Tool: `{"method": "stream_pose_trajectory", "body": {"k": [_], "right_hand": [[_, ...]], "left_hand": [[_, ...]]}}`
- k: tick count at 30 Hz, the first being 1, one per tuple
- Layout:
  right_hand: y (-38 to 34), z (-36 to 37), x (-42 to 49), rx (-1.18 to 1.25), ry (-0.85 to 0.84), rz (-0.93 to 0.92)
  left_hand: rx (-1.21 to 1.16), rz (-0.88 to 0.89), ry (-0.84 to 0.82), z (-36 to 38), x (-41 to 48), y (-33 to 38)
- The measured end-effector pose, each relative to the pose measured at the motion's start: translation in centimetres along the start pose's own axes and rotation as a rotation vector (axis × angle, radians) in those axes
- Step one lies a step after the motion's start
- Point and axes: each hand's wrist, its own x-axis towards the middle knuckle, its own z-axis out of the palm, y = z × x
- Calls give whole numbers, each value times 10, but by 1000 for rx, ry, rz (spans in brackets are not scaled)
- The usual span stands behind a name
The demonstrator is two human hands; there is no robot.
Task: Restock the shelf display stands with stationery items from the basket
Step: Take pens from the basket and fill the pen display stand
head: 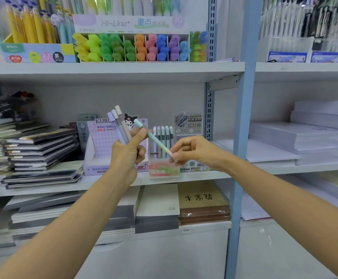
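left hand (128, 150) at frame centre grips a bunch of pastel pens (119, 125) upright; right hand (192, 151) pinches a mint pen's (154, 138) lower end.

The cartoon display stand (99, 150) is standing on the middle shelf (204, 176). Notebook stacks (41, 150) are lying to its left, a pen rack (163, 158) just beside its right, paper reams (297, 137) farther right. Highlighters (131, 47) are sitting above it, pads (158, 202) below. Before it, the left hand (126, 156) is gripping pens (119, 125); the right hand (192, 150) is pinching a single pen (154, 138).
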Motion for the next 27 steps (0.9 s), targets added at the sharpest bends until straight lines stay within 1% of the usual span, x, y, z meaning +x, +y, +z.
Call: {"method": "stream_pose_trajectory", "body": {"k": [2,3,6,7,9,12,14,16,18,20,23,27], "right_hand": [[-4,4,0,-42,-30,-9],[-7,6,1,-64,7,-30],[-21,7,7,-63,233,-124],[-26,7,9,-74,280,-147],[-34,9,13,-127,296,-156],[-38,15,19,-158,267,-155],[-39,15,22,-141,307,-184],[-42,8,25,-90,393,-229],[-46,-4,29,-7,521,-270],[-46,-17,34,11,654,-295],[-37,-31,44,-119,772,-284],[-12,-32,56,-299,789,-213]], "left_hand": [[27,6,-22,4,-2,0],[56,7,-34,5,-2,0],[188,8,-110,6,-3,-2],[239,9,-148,7,-3,-3],[308,15,-209,9,-5,-6],[324,27,-259,11,-5,-7],[327,22,-252,12,-4,-6],[316,-8,-202,12,-1,-4],[282,-74,-145,10,3,-1],[247,-112,-122,5,7,-1],[267,-87,-174,-2,8,-5],[288,-19,-265,-7,9,-12]]}}
